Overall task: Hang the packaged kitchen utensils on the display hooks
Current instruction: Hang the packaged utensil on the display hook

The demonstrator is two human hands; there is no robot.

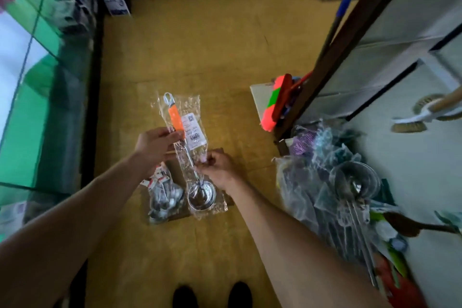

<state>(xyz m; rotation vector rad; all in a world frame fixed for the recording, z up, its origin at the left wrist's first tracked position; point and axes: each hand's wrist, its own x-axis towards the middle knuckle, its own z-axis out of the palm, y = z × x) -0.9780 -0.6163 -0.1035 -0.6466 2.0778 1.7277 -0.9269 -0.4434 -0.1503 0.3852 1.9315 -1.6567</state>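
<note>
Left grip (156, 144) pinches the clear bag just below the orange handle; right grip (220, 170) pinches the bag's edge by the shaft. Ladle (186, 155) is held over the floor, loop at 12 o'clock, bowl at 6. Box (173, 167) with more packs sits beneath, toward 7. Hung packs (350, 195) at 3 o'clock. Step, as judged: readying one pack. Next calls for turning to 3 and finding a hook; none plainly visible.

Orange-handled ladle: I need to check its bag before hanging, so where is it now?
Head view, centre: the orange-handled ladle, in its clear bag, is held between the left hand and right hand, above more packaged utensils on the floor.
</note>
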